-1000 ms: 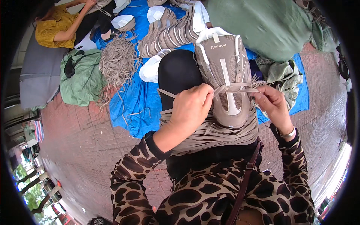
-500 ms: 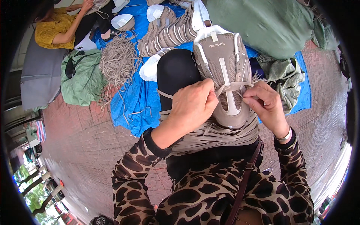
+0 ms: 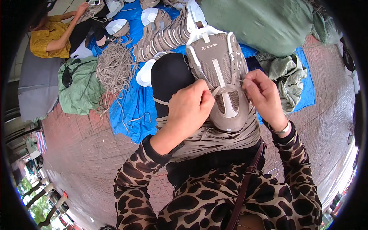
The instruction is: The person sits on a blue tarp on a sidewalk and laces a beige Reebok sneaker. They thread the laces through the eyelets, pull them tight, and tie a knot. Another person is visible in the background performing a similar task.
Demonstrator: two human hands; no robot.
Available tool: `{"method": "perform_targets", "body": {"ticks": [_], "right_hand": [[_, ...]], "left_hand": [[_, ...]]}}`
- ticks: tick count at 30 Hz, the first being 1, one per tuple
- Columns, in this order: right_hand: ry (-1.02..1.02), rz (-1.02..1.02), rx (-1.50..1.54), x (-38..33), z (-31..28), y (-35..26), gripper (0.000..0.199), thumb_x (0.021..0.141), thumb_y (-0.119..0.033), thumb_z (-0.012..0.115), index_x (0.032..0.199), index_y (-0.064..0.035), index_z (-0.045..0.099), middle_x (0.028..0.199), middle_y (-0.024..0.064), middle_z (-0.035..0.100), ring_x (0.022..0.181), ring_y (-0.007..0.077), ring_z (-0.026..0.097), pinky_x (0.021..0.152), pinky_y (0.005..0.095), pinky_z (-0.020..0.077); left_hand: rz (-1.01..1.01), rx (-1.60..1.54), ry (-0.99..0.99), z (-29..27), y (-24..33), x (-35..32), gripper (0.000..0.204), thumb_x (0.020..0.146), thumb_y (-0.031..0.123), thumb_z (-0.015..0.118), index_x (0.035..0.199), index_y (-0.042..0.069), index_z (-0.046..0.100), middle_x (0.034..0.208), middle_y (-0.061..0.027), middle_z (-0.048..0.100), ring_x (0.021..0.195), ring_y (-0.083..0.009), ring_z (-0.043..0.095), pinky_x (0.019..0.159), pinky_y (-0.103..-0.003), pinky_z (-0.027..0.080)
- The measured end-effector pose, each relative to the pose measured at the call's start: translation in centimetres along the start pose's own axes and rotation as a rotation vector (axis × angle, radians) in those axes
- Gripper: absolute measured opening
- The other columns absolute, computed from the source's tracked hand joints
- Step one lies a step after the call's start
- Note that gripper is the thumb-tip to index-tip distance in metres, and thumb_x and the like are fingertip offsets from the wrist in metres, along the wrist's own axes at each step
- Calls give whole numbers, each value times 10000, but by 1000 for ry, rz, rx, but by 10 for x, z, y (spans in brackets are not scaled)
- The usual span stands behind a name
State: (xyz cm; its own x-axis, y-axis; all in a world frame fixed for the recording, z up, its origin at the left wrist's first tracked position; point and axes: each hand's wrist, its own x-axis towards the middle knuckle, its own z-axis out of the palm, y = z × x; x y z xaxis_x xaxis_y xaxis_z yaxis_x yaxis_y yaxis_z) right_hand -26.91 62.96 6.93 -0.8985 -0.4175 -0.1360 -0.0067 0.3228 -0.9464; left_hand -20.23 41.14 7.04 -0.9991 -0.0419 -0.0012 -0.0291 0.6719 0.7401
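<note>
A taupe shoe upper point(image 3: 209, 57), with mesh panels and a white lining, rests on my lap, toe toward me. A flat taupe lace point(image 3: 226, 89) crosses its lower throat in a small arch. My left hand point(image 3: 191, 105) is closed in a fist beside the shoe's left edge, at the lace's left end. At the right row of eyelets, my right hand point(image 3: 264, 94) pinches the lace between thumb and fingertips. The fingers hide the lace ends. Under the shoe, a bundle of taupe laces point(image 3: 203, 143) lies across my thighs.
Stacked shoe uppers point(image 3: 161, 36) lie on a blue tarp point(image 3: 126, 115) ahead. A heap of laces point(image 3: 115, 65) and a green bag point(image 3: 78, 90) are at left. Beyond sits a person in a yellow top point(image 3: 50, 38). A large green sack point(image 3: 264, 27) fills the far right.
My right hand has moved up along the shoe's right edge, pinching the lace at the eyelets. My left hand remains closed beside the throat. The whole view has shifted slightly.
</note>
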Motion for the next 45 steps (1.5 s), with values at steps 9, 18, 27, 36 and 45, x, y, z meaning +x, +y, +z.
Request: {"method": "perform_targets", "body": {"ticks": [9, 18, 27, 36, 45], "right_hand": [[11, -299, -402, 8, 3, -10, 107, 836, -32, 650, 890, 5, 566, 754, 113, 608, 625, 223, 603, 567, 349, 473], [62, -643, -729, 14, 17, -10, 134, 834, -44, 640, 862, -27, 510, 783, 136, 534, 657, 328, 606, 587, 414, 511], [-84, -468, -635, 16, 5, -22, 134, 826, -44, 665, 921, -39, 570, 856, 127, 569, 766, 339, 633, 652, 410, 508], [-456, -785, -802, 66, -32, -51, 427, 703, -79, 800, 1064, -39, 576, 1091, 91, 528, 912, 318, 643, 779, 411, 524], [-653, -688, -1096, 67, -25, -62, 371, 704, -172, 810, 992, -56, 607, 989, 85, 549, 840, 331, 667, 701, 429, 528]], "left_hand": [[83, 140, 39, 3, 5, 1, 126, 807, 113, 624, 755, 39, 537, 673, -143, 619, 620, -348, 642, 549, -468, 504], [-98, -40, 29, 7, 2, -1, 123, 772, 107, 633, 695, 50, 557, 644, -146, 640, 600, -370, 642, 555, -449, 512], [-3, 293, -19, 0, 12, 1, 126, 785, 97, 707, 868, 53, 623, 809, -126, 670, 652, -272, 652, 618, -404, 490], [431, 596, -279, -41, 13, 33, 357, 753, 245, 784, 1005, 66, 604, 1057, -81, 585, 832, -306, 633, 705, -416, 477], [134, 242, -346, -30, 1, 43, 229, 785, 211, 767, 829, -4, 700, 771, -126, 645, 668, -285, 647, 610, -401, 490]]}}
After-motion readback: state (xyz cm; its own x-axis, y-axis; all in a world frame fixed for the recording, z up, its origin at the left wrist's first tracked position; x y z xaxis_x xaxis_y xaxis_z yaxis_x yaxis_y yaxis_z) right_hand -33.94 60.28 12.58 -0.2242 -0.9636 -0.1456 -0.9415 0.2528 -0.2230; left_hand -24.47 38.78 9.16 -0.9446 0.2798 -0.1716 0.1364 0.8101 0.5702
